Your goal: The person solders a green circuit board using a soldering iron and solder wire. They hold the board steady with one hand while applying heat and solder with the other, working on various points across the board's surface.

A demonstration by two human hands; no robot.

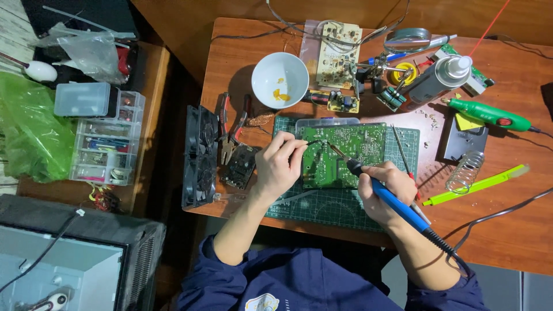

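Dark-blue sleeves nearest. Left hand [280,167]: fingers pinching thin solder wire [311,141] over green rectangular circuit board [344,155] on green cutting mat [340,204]. Right hand [385,193]: closed around blue-handled soldering iron [380,189], tip at board. Step judged: soldering a joint.

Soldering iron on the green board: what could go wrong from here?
The left hand feeds thin solder wire close to the tip of the soldering iron in the right hand, so a slip might burn fingertips. The iron's cord trails off the table edge and could snag, dragging the tip across the green circuit board.
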